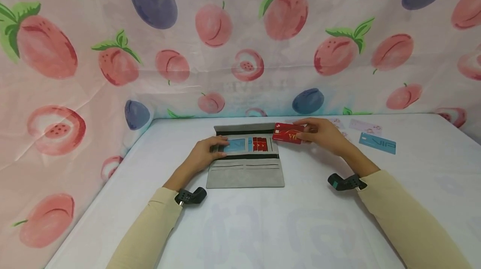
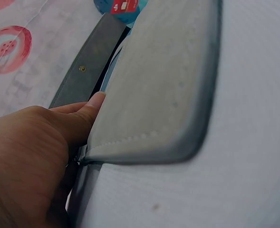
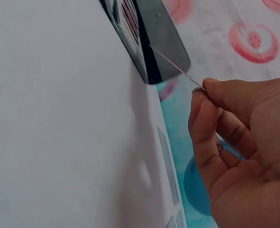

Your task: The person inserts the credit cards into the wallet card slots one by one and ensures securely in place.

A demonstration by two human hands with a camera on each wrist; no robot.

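A grey wallet (image 1: 245,179) lies unfolded on the table. Blue (image 1: 235,145) and red (image 1: 260,145) pieces show in its middle section. My left hand (image 1: 203,153) holds the wallet's left edge, and in the left wrist view the thumb (image 2: 93,105) presses along that edge. Between thumb and fingers, my right hand (image 1: 326,136) pinches a red VIP card (image 1: 286,133) at the wallet's upper right corner. The right wrist view shows this card (image 3: 175,65) edge-on. Whether it touches the wallet I cannot tell.
Right of the wallet, a blue VIP card (image 1: 377,143) lies on the white tablecloth (image 1: 263,227). Behind it is a pale pink card (image 1: 365,126), with another pale patterned piece (image 1: 336,123) partly behind my right hand. A fruit-print curtain (image 1: 240,18) hangs at the back.
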